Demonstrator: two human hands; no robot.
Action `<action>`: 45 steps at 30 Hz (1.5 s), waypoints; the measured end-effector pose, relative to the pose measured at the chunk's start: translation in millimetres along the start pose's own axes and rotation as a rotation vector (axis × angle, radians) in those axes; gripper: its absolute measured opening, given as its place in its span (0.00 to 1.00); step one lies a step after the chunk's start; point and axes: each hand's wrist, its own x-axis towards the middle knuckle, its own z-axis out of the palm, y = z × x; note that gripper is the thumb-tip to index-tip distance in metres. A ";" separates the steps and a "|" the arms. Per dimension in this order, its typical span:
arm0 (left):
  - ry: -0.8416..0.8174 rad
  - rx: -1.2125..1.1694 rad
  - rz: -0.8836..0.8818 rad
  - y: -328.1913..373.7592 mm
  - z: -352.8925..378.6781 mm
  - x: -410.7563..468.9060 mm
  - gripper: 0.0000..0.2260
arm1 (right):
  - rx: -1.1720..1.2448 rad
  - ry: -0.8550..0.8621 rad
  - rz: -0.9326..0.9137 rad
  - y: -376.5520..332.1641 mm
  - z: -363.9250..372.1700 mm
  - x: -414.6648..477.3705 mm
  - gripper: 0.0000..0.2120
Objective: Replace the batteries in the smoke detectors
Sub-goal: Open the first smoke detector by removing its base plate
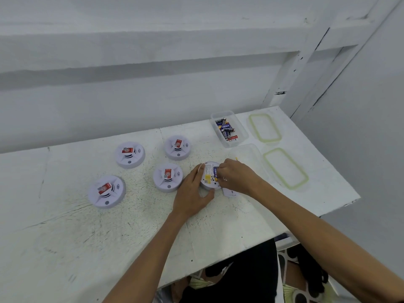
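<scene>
Both forearms reach in across the near edge of the bench [131,226]. The left hand [192,191] curls round the rim of the upturned smoke detector [207,180] and steadies it. The right hand [237,178] pinches the battery [215,171] in its bay. The detector looks like light, stiff plastic, best braced by its rim; the battery is small and smooth. Beyond stands the battery box [241,139].

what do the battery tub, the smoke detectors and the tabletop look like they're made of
Battery tub: likely clear, glossy plastic; the batteries show through its walls.
Smoke detectors: smooth, matte white moulded plastic, going by the rounded shells and slotted vents.
Tabletop: probably painted board, white and matte; the paint is scuffed and speckled with dark marks.
</scene>
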 end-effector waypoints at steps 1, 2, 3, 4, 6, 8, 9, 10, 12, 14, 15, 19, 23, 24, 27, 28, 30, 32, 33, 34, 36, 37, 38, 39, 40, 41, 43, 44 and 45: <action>0.000 0.000 0.002 0.7 -0.3 0.2 0.37 | -0.006 0.005 -0.002 0.5 0.8 -0.2 0.13; -0.001 -0.002 0.003 1.0 -0.3 0.2 0.37 | -0.006 0.011 -0.005 0.7 1.7 -0.1 0.13; 0.000 -0.003 0.004 0.8 -0.1 0.3 0.37 | -0.003 0.017 -0.009 0.2 2.3 -0.1 0.13; 0.003 -0.001 0.005 0.8 -0.1 0.5 0.37 | -0.003 0.021 -0.016 -0.2 2.6 0.1 0.12; 0.004 0.008 0.005 -0.3 0.3 0.9 0.37 | 0.011 0.042 -0.031 -0.4 2.8 -0.8 0.11; 0.004 0.023 0.003 -1.8 1.4 0.2 0.38 | 0.014 0.083 -0.066 0.6 5.9 -1.9 0.08; 0.002 0.028 0.001 -2.0 1.8 0.0 0.38 | 0.013 0.099 -0.071 1.4 8.5 -2.5 0.06; -0.004 0.030 -0.004 -2.5 2.3 0.0 0.38 | 0.013 0.108 -0.059 1.0 10.5 -3.0 0.05; -0.010 0.030 -0.009 -3.7 3.2 0.5 0.38 | 0.013 0.125 -0.031 -1.2 13.6 -3.4 0.05; -0.004 0.038 -0.016 -4.2 3.0 -0.1 0.38 | -0.003 0.120 -0.030 -4.1 16.1 -3.4 0.07; -0.003 0.043 -0.022 -4.3 2.8 -0.7 0.38 | -0.010 0.107 -0.029 -5.2 16.0 -3.8 0.08; -0.005 0.054 -0.024 -1.7 1.6 -2.1 0.39 | -0.025 0.111 -0.051 -5.0 18.9 -7.9 0.10; -0.006 0.036 -0.022 -1.3 1.6 -0.2 0.38 | 0.122 0.238 -0.049 -3.2 23.0 -18.6 0.10; -0.004 0.030 -0.021 -1.5 1.3 0.0 0.38 | 0.155 0.253 -0.043 -2.5 24.2 -20.3 0.10; 0.002 0.005 -0.022 -1.5 1.1 -0.5 0.38 | 0.246 0.276 -0.022 -2.1 28.1 -21.1 0.09; 0.003 0.000 -0.026 -1.0 1.0 -0.8 0.38 | 0.262 0.290 -0.017 -2.6 29.0 -21.2 0.08; 0.002 -0.003 -0.031 -0.1 1.2 -1.2 0.39 | 0.284 0.341 0.001 -4.3 30.5 -22.2 0.07; -0.003 -0.006 -0.037 -1.2 2.5 -1.2 0.39 | 0.331 0.381 0.049 -4.5 33.2 -23.7 0.08; -0.003 -0.006 -0.040 -2.2 3.1 -1.3 0.39 | 0.375 0.395 0.084 -5.6 33.4 -24.6 0.08; -0.001 -0.005 -0.045 -3.0 3.3 -1.2 0.39 | 0.431 0.417 0.117 -7.0 32.7 -24.8 0.09; 0.003 -0.006 -0.052 -4.5 3.4 -0.3 0.39 | 0.512 0.480 0.175 -8.1 28.3 -24.1 0.10; 0.004 -0.007 -0.053 -5.1 3.5 -0.1 0.39 | 0.532 0.512 0.202 -6.9 24.6 -23.5 0.10; 0.003 -0.007 -0.054 -5.2 3.4 0.1 0.39 | 0.551 0.544 0.232 -3.8 20.9 -23.4 0.10; 0.003 -0.006 -0.054 -5.1 3.4 0.0 0.39 | 0.575 0.575 0.269 0.2 16.7 -23.6 0.11; 0.002 -0.006 -0.056 -5.0 3.3 -0.4 0.39 | 0.607 0.600 0.313 5.8 13.6 -24.1 0.11; 0.002 -0.008 -0.060 -4.4 3.1 -0.7 0.39 | 0.641 0.625 0.361 11.3 10.1 -25.4 0.11; 0.003 -0.010 -0.065 -3.5 2.9 -1.3 0.39 | 0.714 0.659 0.465 22.9 7.6 -29.0 0.09; 0.002 -0.011 -0.064 -3.0 2.7 -1.6 0.39 | 0.741 0.664 0.521 27.6 7.4 -31.5 0.08; 0.001 -0.013 -0.063 -2.9 2.6 -1.7 0.38 | 0.751 0.655 0.580 31.9 8.5 -34.1 0.08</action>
